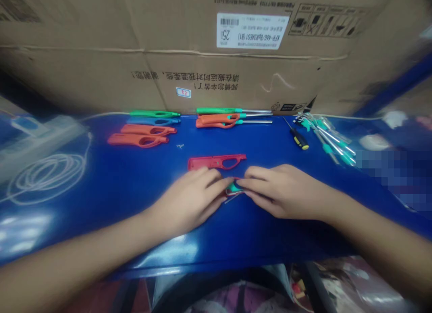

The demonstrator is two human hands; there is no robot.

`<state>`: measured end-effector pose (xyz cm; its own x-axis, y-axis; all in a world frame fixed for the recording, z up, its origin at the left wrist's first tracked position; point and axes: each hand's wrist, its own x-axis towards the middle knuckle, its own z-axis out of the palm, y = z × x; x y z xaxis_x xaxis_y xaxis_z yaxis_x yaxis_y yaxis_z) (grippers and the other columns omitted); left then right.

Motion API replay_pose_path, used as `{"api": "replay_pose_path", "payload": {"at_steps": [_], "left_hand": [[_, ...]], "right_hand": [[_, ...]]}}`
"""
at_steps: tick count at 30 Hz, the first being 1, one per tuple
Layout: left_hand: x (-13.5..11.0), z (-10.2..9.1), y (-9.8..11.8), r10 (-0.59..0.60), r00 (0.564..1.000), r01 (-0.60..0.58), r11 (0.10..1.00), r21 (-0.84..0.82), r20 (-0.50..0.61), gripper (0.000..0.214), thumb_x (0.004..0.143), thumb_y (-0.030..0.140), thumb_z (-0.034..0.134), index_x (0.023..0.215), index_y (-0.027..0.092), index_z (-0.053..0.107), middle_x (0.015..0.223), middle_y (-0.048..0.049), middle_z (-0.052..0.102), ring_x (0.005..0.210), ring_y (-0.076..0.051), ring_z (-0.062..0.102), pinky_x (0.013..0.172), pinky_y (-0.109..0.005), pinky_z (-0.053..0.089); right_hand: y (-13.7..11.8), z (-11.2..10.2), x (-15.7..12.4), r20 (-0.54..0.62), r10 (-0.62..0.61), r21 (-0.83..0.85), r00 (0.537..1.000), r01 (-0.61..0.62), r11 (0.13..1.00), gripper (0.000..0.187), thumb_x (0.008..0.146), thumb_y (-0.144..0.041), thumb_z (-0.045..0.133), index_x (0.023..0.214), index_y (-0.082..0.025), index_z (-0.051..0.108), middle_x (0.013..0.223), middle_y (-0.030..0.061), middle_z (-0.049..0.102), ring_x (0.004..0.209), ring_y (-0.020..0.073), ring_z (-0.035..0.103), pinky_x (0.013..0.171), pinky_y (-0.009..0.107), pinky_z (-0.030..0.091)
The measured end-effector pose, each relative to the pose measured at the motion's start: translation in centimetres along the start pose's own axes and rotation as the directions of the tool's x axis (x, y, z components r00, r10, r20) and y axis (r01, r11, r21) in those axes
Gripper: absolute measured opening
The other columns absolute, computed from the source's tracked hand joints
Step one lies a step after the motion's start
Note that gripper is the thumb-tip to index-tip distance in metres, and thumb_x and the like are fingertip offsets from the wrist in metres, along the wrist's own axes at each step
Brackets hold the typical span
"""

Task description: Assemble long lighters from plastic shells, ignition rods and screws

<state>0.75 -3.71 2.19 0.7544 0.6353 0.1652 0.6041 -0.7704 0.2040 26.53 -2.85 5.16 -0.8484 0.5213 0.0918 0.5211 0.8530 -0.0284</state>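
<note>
At the middle of the blue table my left hand (pixel 199 193) and my right hand (pixel 285 189) meet with bent fingers over a small assembly. It looks like a red lighter casing half with a green piece (pixel 233 187) in it, gripped from both sides. My fingers hide most of it. A thin metal rod or wire (pixel 232 198) sticks out below it. Just beyond my left hand lies the other red casing half (pixel 204 162), its inner side facing up and its looped trigger opening to the right.
Several coloured lighter casings (pixel 138 140) lie at the back left, lighters with metal tubes (pixel 219 120) behind the hands. A screwdriver (pixel 299 138) and a pile of metal tubes with green parts (pixel 332 139) are at right. A coiled white cable (pixel 47 178) lies left; a cardboard wall (pixel 101 70) closes the back.
</note>
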Motion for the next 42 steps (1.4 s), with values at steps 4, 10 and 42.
{"api": "replay_pose_path", "payload": {"at_steps": [4, 10, 42], "left_hand": [[0.0, 0.0, -0.2, 0.047, 0.999, -0.047, 0.999, 0.007, -0.011, 0.039, 0.105, 0.032, 0.043, 0.139, 0.019, 0.054, 0.117, -0.011, 0.063, 0.103, -0.026, 0.06, 0.086, -0.041, 0.053], [-0.1, 0.0, -0.5, 0.094, 0.995, -0.094, 0.996, -0.002, -0.027, 0.036, 0.103, 0.026, 0.044, 0.136, 0.019, 0.058, 0.118, -0.011, 0.064, 0.104, -0.026, 0.059, 0.086, -0.042, 0.053], [-0.2, 0.5, -1.0, 0.095, 0.988, -0.113, 0.981, -0.155, -0.121, 0.023, 0.102, 0.024, 0.052, 0.117, 0.023, 0.069, 0.12, -0.007, 0.067, 0.106, -0.023, 0.058, 0.092, -0.039, 0.051]], "right_hand": [[-0.1, -0.2, 0.0, 0.047, -0.032, 0.041, 0.998, 0.03, 0.999, 0.027, 0.103, -0.027, 0.045, 0.12, -0.022, 0.064, 0.11, 0.005, 0.064, 0.074, 0.0141, 0.06, 0.06, 0.029, 0.038], [-0.1, 0.8, 0.5, 0.105, -0.035, 0.038, 0.994, 0.031, 0.999, 0.023, 0.104, -0.026, 0.042, 0.112, -0.02, 0.063, 0.109, 0.0053, 0.062, 0.071, 0.0137, 0.057, 0.059, 0.028, 0.035], [1.9, 0.8, 0.5, 0.043, 0.113, 0.433, 0.993, -0.12, 0.893, 0.007, 0.098, -0.019, 0.056, 0.093, -0.018, 0.06, 0.091, 0.0027, 0.064, 0.082, 0.0147, 0.058, 0.073, 0.025, 0.041]]}}
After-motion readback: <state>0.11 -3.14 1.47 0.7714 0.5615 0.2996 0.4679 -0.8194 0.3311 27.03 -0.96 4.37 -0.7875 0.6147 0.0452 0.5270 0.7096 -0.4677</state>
